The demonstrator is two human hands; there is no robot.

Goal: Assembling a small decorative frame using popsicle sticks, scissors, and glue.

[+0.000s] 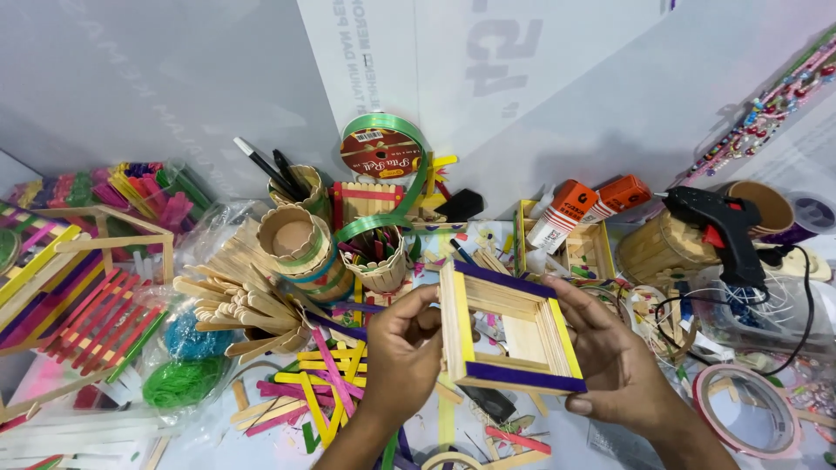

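Fingers of both hands, left hand (402,352) and right hand (615,357), clamp opposite sides of a square stick frame (509,328) with purple and yellow edges, held above the cluttered table. Loose coloured sticks (318,383) lie just left of the left fingers. Beyond the fingertips stand two orange-capped glue bottles (575,211) and a green ribbon spool (380,150); a black glue gun (724,226) sits beyond the right fingers.

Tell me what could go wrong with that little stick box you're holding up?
1. The stick box is pinched only at its edges by the left hand and right hand, so a hard squeeze might pop the glued sticks apart.
2. It hangs above loose coloured sticks; if dropped, it could crack or scatter them.
3. The black glue gun stands close on the right, its cord trailing nearby. An elbow might snag it and tip it over.
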